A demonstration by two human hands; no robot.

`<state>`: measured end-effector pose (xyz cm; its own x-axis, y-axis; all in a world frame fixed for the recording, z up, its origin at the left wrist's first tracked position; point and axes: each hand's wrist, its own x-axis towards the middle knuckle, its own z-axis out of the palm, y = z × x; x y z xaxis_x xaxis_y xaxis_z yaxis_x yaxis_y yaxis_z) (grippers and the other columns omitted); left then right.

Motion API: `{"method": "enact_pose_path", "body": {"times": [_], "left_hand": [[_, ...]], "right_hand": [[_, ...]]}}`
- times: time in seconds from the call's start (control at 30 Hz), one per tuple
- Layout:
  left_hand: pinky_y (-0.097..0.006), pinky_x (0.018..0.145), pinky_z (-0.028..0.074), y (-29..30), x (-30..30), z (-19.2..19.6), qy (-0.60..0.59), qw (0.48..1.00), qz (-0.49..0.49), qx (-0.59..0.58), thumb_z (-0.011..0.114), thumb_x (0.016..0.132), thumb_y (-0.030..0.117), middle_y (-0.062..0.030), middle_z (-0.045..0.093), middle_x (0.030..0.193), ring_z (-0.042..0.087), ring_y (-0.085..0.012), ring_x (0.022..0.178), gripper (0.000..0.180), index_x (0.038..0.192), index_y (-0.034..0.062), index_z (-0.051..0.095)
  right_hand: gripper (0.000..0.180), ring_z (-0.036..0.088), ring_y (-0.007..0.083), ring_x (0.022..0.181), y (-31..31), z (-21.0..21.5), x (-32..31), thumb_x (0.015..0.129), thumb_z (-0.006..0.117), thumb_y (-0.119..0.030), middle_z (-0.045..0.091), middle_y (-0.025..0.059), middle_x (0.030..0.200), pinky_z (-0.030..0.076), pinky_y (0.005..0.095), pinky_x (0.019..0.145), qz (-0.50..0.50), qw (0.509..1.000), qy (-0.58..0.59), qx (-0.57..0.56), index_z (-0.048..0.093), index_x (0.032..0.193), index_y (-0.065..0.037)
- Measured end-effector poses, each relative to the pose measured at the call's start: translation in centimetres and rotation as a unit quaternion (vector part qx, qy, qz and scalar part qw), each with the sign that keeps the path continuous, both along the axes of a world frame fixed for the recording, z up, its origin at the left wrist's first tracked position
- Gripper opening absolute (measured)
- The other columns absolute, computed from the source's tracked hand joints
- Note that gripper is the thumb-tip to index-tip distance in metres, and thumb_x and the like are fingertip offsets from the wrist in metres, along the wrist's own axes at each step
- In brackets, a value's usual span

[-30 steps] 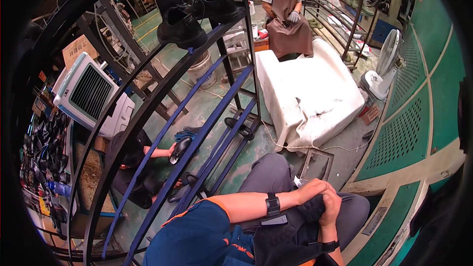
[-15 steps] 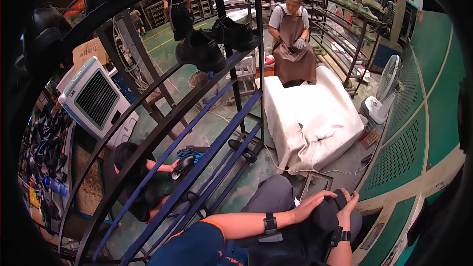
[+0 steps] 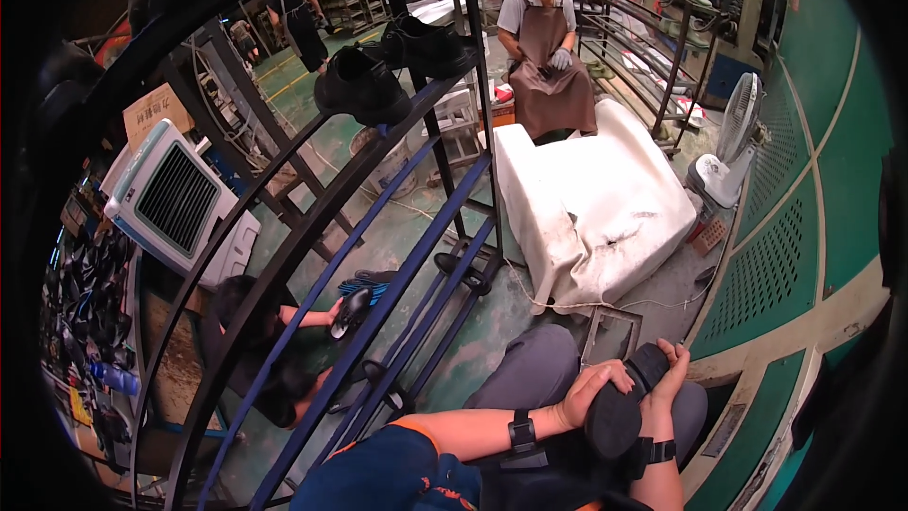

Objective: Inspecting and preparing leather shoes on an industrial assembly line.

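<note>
A black shoe (image 3: 619,407) rests sole-up on my lap, toe pointing away from me. My left hand (image 3: 588,388) lies over its left side with the fingers curled on the sole. My right hand (image 3: 670,374) cups the toe end from the right. Each of my wrists carries a dark band. My grey-trousered knees (image 3: 534,374) sit under the shoe.
A curved metal rack (image 3: 378,255) with blue bars runs past my left and carries black shoes (image 3: 364,85) on top. A white padded block (image 3: 596,199) stands ahead; behind it sits a person in a brown apron (image 3: 549,38). Another person (image 3: 274,341) crouches behind the rack. A fan (image 3: 733,147) stands right.
My view has tilted up, so the rack and seated person appear larger and lower. The shoe has turned sole-up on my lap, with both hands shifted around its toe end.
</note>
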<state>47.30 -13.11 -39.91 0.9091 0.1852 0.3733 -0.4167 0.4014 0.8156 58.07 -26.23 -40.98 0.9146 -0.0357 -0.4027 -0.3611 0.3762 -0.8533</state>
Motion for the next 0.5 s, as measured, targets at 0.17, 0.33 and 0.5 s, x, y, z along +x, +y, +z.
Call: {"method": "enact_pose_path", "body": {"times": [0.17, 0.33, 0.5], "left_hand": [[-0.04, 0.094, 0.043, -0.1, -0.2, 0.1, 0.006, 1.0, -0.02, 0.006, 0.029, 0.104, 0.034, -0.0175, 0.061, 0.09, 0.059, -0.0297, 0.094, 0.053, 0.084, -0.0031, 0.062], [-0.039, 0.093, 0.044, -0.4, -0.1, 0.2, 0.01, 1.0, -0.019, 0.0, 0.028, 0.104, 0.034, -0.0179, 0.061, 0.09, 0.059, -0.0295, 0.092, 0.054, 0.084, -0.0036, 0.062], [-0.04, 0.093, 0.044, -0.4, -0.1, -0.1, 0.007, 1.0, -0.018, 0.009, 0.029, 0.104, 0.035, -0.018, 0.061, 0.088, 0.059, -0.0298, 0.091, 0.055, 0.084, -0.0038, 0.062]], "right_hand": [[0.041, 0.062, 0.0189, 0.083, 0.0, 0.3, -0.2, 0.09, 0.053, -0.042, 0.066, 0.0083, 0.091, 0.05, 0.0302, 0.08, -0.006, 1.0, -0.005, -0.02, 0.067, 0.095, -0.004], [0.04, 0.061, 0.0175, 0.083, -0.2, -0.5, 0.3, 0.091, 0.052, -0.041, 0.065, 0.0062, 0.089, 0.048, 0.0287, 0.08, 0.006, 0.999, 0.016, 0.038, 0.066, 0.093, -0.004], [0.037, 0.062, 0.0172, 0.083, -0.6, -1.0, 0.4, 0.092, 0.052, -0.039, 0.065, 0.0049, 0.087, 0.048, 0.0288, 0.081, 0.004, 1.0, -0.005, 0.029, 0.066, 0.092, -0.005]]}}
